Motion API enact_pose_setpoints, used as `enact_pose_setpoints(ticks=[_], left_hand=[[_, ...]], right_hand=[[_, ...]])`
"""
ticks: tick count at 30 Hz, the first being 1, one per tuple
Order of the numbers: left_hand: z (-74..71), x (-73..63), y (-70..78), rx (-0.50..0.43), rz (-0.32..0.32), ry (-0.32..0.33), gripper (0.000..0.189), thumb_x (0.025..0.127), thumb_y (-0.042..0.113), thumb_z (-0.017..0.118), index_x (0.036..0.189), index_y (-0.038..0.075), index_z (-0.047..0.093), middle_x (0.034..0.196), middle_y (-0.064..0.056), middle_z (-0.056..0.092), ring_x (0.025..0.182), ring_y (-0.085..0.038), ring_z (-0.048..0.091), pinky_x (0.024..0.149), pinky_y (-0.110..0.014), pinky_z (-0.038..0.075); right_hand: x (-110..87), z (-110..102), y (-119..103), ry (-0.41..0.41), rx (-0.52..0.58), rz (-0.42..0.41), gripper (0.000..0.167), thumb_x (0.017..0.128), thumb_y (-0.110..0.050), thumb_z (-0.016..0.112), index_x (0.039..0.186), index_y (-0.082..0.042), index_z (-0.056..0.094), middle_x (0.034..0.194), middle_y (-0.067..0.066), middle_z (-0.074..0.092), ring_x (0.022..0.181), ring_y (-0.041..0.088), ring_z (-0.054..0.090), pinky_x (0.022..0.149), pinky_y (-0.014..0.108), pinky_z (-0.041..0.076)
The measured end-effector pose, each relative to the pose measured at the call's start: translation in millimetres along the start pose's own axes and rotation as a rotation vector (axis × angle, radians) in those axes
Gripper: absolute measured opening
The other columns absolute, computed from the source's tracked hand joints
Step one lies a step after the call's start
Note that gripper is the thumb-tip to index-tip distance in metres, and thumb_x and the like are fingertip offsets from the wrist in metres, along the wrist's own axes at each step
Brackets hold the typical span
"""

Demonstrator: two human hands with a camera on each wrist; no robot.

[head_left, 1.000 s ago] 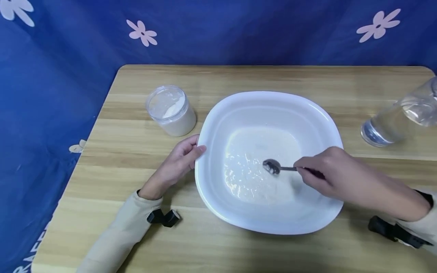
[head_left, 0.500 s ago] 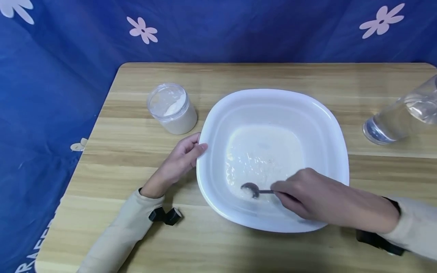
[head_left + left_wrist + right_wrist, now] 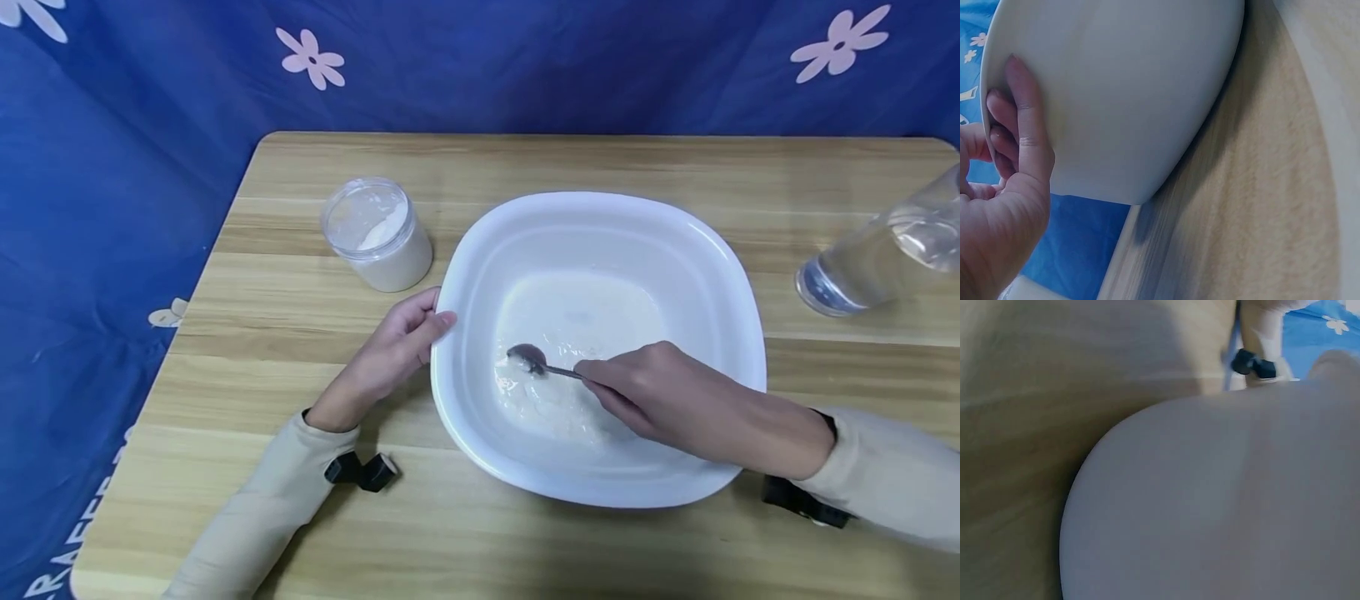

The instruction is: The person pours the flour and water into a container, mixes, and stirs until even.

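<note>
A white basin (image 3: 600, 218) stands on the wooden table, with shiny wet, whitish stuff spread over its bottom. My left hand (image 3: 395, 350) grips its left rim, thumb on top and fingers underneath; the left wrist view shows those fingers (image 3: 1030, 134) against the outer wall. Over the basin my right hand (image 3: 660, 396) pinches the handle of a metal spoon (image 3: 528, 358). The spoon's bowl is down at the wet stuff, toward the left of the basin's floor. In the right wrist view the basin's outer wall (image 3: 1197, 506) fills most of the picture and hides the spoon.
An unlidded clear jar (image 3: 378, 237) of white powder stands just beyond my left hand. At the right edge is a clear glass vessel (image 3: 862, 267) with water in it. A blue cloth (image 3: 525, 67) with pale flowers hangs behind the table (image 3: 247, 400).
The spoon has swept from the basin's middle toward the near side, then left and away from me. My right hand has moved left with it. My left hand stays on the rim.
</note>
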State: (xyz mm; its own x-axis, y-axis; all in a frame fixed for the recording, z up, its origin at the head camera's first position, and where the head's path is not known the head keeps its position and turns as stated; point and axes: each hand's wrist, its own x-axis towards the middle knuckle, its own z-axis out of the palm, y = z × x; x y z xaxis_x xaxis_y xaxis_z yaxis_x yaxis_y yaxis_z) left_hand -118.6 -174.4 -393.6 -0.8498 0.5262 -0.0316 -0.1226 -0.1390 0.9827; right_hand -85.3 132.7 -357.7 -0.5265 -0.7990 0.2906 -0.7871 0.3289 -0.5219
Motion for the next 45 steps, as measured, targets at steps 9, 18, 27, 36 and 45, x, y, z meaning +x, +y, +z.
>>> enact_pose_setpoints(ticks=[9,18,27,36,45], left_hand=[[1.4,0.3,-1.1,-0.026,-0.003,-0.011,0.019,0.098,0.002,0.036,0.109,-0.009,0.049,0.087,-0.008,0.067,0.075,-0.018,0.069,0.062,-0.032,0.061],[1.4,-1.7,0.2,-0.006,-0.021,-0.005,0.022,0.098,0.003,0.038,0.112,-0.011,0.047,0.089,-0.008,0.067,0.075,-0.019,0.069,0.063,-0.034,0.061],[-0.6,-1.0,-1.1,-0.011,-0.004,-0.012,0.021,0.098,0.002,0.038,0.110,-0.011,0.048,0.089,-0.009,0.067,0.076,-0.019,0.069,0.063,-0.034,0.061],[-1.4,0.1,1.2,0.002,-0.009,-0.015,0.022,0.098,0.002,0.037,0.111,-0.012,0.047,0.088,-0.009,0.067,0.075,-0.019,0.069,0.062,-0.034,0.061],[-2.4,-0.4,0.8,-0.002,-0.007,-0.011,0.026,0.098,0.002,0.037,0.114,-0.016,0.044,0.091,-0.011,0.067,0.077,-0.021,0.070,0.063,-0.035,0.061]], right_hand=[[-12.7,-22,-1,-0.213,-0.172,-0.190,0.031,0.074,-0.002,0.075,0.097,-0.020,0.064,0.061,-0.017,0.042,0.053,-0.002,0.038,0.046,0.014,0.037],[-22.6,-43,7,-0.131,-0.199,-0.095,0.033,0.103,-0.028,0.032,0.086,-0.019,0.059,0.061,-0.020,0.036,0.053,-0.006,0.029,0.044,0.011,0.028],[-19.3,-33,7,-0.114,-0.149,-0.095,0.032,0.103,-0.027,0.033,0.087,-0.017,0.058,0.061,-0.019,0.037,0.053,-0.006,0.029,0.045,0.009,0.029],[-22.6,-33,7,-0.089,-0.106,-0.058,0.031,0.103,-0.029,0.033,0.088,-0.017,0.057,0.062,-0.020,0.035,0.053,-0.009,0.029,0.044,0.006,0.028],[-43.3,-50,22,-0.142,-0.261,0.075,0.019,0.083,-0.005,0.065,0.079,-0.022,0.056,0.058,-0.021,0.032,0.049,-0.009,0.026,0.039,0.011,0.025]])
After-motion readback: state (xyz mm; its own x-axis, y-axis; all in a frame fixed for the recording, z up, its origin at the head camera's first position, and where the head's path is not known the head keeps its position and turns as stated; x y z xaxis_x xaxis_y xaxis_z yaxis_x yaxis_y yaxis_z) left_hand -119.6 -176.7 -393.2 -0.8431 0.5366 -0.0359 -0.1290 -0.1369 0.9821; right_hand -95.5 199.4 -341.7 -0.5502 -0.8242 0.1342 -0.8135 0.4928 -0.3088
